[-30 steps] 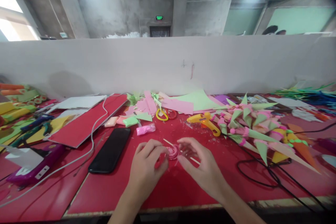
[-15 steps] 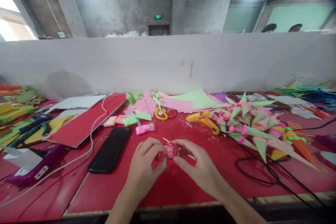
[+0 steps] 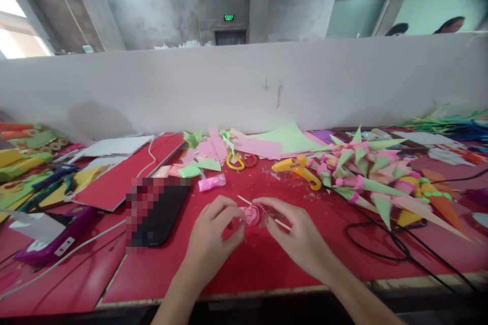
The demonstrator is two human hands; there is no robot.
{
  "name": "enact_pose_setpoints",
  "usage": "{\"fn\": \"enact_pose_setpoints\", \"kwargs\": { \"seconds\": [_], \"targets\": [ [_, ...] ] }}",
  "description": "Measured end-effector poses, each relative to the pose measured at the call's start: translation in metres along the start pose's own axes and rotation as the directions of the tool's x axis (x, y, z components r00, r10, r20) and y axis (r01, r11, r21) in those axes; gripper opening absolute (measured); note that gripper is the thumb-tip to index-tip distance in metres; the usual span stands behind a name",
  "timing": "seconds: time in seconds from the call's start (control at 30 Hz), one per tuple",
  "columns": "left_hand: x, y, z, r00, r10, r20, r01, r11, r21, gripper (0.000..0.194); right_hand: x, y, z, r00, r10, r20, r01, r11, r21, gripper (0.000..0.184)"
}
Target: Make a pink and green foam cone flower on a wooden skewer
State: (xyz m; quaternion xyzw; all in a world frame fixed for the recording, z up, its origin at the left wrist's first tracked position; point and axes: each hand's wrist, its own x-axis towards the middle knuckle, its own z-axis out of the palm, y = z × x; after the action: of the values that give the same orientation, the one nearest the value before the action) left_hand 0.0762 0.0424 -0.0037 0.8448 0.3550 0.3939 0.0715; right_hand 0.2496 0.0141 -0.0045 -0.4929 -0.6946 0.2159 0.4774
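Note:
A rolled pink paper flower (image 3: 252,215) is held between my hands, low over the red tabletop. My left hand (image 3: 218,226) pinches its left edge with thumb and forefinger. On the other side, the curved fingers of my right hand (image 3: 295,226) grip the flower's right edge. A thin pale stick (image 3: 244,200) shows behind the flower, and its other end comes out by my right thumb. Whether the stick touches the flower, I cannot tell. Beyond my hands are scissors with a yellow handle (image 3: 235,161) and a yellow glue gun (image 3: 299,168).
A black phone (image 3: 171,213) lies to the left, partly pixelated. Farther left are a purple power strip (image 3: 57,236) and a white cable (image 3: 93,237). Pink and green paper flowers (image 3: 362,175) are heaped at right, near black cords (image 3: 396,249). A pale partition (image 3: 190,89) rises behind.
The pink flower has turned and its outer layers look looser. My right hand has shifted slightly right, and more of the stick shows. The whole view has shifted a little.

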Motion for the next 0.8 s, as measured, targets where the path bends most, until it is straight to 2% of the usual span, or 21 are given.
{"fn": "enact_pose_setpoints", "kwargs": {
  "seconds": [0.1, 0.2, 0.5, 0.8],
  "targets": [
    [0.0, -0.001, 0.002, 1.0, 0.005, 0.007, -0.004, 1.0, -0.003, 0.014, 0.002, 0.002, -0.004, 0.999, -0.003, -0.043, 0.0, 0.997, -0.078, 0.016],
    [0.001, -0.001, 0.003, 1.0, 0.008, 0.016, -0.008, 1.0, 0.005, 0.014, 0.004, 0.005, -0.009, 1.0, -0.014, -0.027, 0.011, 0.994, -0.111, 0.007],
    [0.002, -0.001, 0.004, 1.0, -0.009, 0.014, 0.009, 0.998, 0.055, 0.012, 0.002, 0.007, -0.013, 0.999, -0.003, 0.053, 0.006, 0.997, -0.071, 0.016],
    [0.001, 0.002, 0.008, 1.0, 0.005, 0.024, -0.006, 0.998, 0.055, 0.012, 0.0, 0.009, -0.005, 0.997, 0.001, 0.082, 0.009, 0.992, -0.126, 0.009]
  ]
}}
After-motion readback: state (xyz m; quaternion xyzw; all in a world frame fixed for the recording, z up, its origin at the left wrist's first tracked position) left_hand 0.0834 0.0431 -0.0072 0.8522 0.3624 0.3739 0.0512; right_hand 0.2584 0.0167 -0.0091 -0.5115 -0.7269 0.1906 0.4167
